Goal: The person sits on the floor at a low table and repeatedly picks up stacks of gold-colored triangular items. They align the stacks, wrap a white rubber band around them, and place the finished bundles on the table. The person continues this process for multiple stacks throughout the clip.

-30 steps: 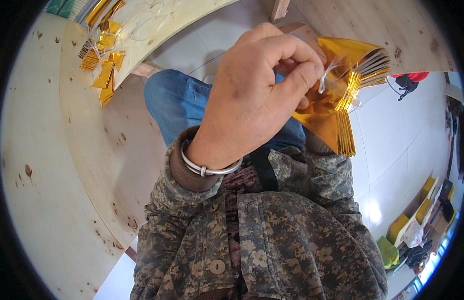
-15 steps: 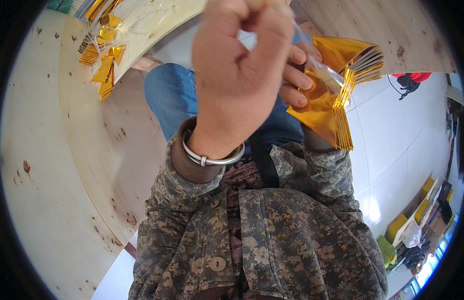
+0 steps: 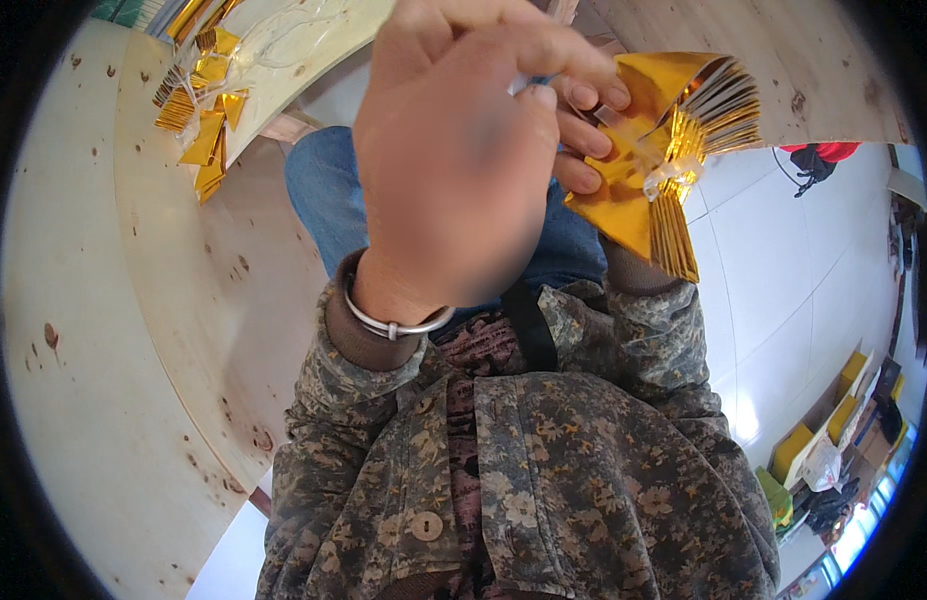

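1. I note a pale wooden tabletop (image 3: pixel 104 330) curving along the left, white floor tiles (image 3: pixel 784 260) at right.
2. My left hand (image 3: pixel 464 170) is raised close to the camera, fingers curled, a metal bangle (image 3: pixel 394 322) on its wrist.
3. My right hand (image 3: pixel 584 135) sits mostly hidden behind it; its fingertips press on a stack of gold foil sheets (image 3: pixel 664 150), clamped on it.
4. The stack is held above my lap, fanned at its upper edge, with clear plastic film (image 3: pixel 669 170) across it.
5. More gold foil pieces (image 3: pixel 204 110) lie on the table's far left.
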Demonstrator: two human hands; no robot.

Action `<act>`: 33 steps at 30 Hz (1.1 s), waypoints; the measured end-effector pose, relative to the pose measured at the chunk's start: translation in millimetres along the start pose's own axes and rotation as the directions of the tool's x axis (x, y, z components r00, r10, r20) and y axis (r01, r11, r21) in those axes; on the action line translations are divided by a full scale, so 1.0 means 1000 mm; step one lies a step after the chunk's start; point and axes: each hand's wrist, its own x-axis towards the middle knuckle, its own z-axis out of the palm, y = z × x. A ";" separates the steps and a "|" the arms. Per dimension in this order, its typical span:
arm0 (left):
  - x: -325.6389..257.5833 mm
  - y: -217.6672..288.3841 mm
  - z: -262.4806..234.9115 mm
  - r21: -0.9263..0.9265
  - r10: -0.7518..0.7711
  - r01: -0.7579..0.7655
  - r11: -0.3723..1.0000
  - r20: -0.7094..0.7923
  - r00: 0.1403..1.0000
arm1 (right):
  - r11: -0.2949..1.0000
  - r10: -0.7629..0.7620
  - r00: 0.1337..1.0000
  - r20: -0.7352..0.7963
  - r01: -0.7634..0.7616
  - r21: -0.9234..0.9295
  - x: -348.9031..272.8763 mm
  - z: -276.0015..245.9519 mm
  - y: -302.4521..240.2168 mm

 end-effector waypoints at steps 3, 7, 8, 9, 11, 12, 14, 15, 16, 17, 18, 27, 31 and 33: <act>-0.005 0.023 0.003 -0.189 -0.284 0.271 0.944 -0.043 0.958 | 1.000 0.013 0.990 0.141 -0.012 -0.014 0.002 -0.005 0.000; -0.004 0.028 -0.005 -0.280 -0.432 0.440 0.853 0.093 0.897 | 0.993 -0.029 0.994 0.107 0.041 -0.109 -0.006 -0.005 -0.008; -0.004 0.027 -0.007 -0.209 -0.412 0.442 0.873 0.172 0.895 | 0.993 -0.013 0.996 0.085 0.023 -0.115 -0.008 -0.005 -0.009; -0.004 0.026 -0.007 -0.172 -0.418 0.455 0.874 0.214 0.883 | 0.983 -0.057 0.997 0.053 0.065 -0.174 -0.009 -0.005 -0.009; -0.006 0.023 -0.006 -0.136 -0.435 0.485 0.864 0.286 0.854 | 0.969 -0.129 0.992 -0.004 0.125 -0.212 -0.012 -0.006 -0.008; -0.007 0.022 -0.005 -0.137 -0.446 0.505 0.852 0.315 0.838 | 0.940 -0.167 0.985 0.037 0.171 -0.296 -0.013 -0.006 -0.006; -0.007 0.021 -0.002 -0.103 -0.434 0.494 0.863 0.346 0.832 | 0.865 -0.266 0.964 -0.019 0.229 -0.447 -0.016 -0.005 -0.002; -0.007 0.021 -0.002 -0.069 -0.414 0.464 0.883 0.348 0.841 | 0.842 -0.320 0.941 -0.108 0.231 -0.487 -0.017 -0.003 -0.001; -0.005 0.022 -0.001 -0.041 -0.388 0.424 0.905 0.334 0.859 | 0.853 -0.309 0.944 -0.119 0.220 -0.474 -0.017 -0.001 -0.002; -0.003 0.022 -0.001 0.014 -0.387 0.410 0.912 0.359 0.850 | 0.846 -0.305 0.940 -0.156 0.192 -0.497 -0.017 0.001 -0.002; 0.001 0.023 -0.002 0.065 -0.372 0.374 0.925 0.362 0.855 | 0.837 -0.299 0.938 -0.176 0.169 -0.521 -0.015 0.004 -0.003; 0.010 0.053 0.001 0.328 -0.161 0.095 0.940 0.181 0.970 | 0.811 -0.490 0.759 -0.428 0.217 -0.544 0.021 0.012 0.000; -0.012 0.062 0.009 0.345 -0.183 0.102 0.933 0.212 0.960 | 0.754 -0.563 0.751 -0.345 0.296 -0.587 0.036 0.000 -0.010; -0.023 0.059 0.012 0.321 -0.192 0.123 0.939 0.193 0.962 | 0.768 -0.537 0.799 -0.273 0.328 -0.551 0.040 -0.006 -0.013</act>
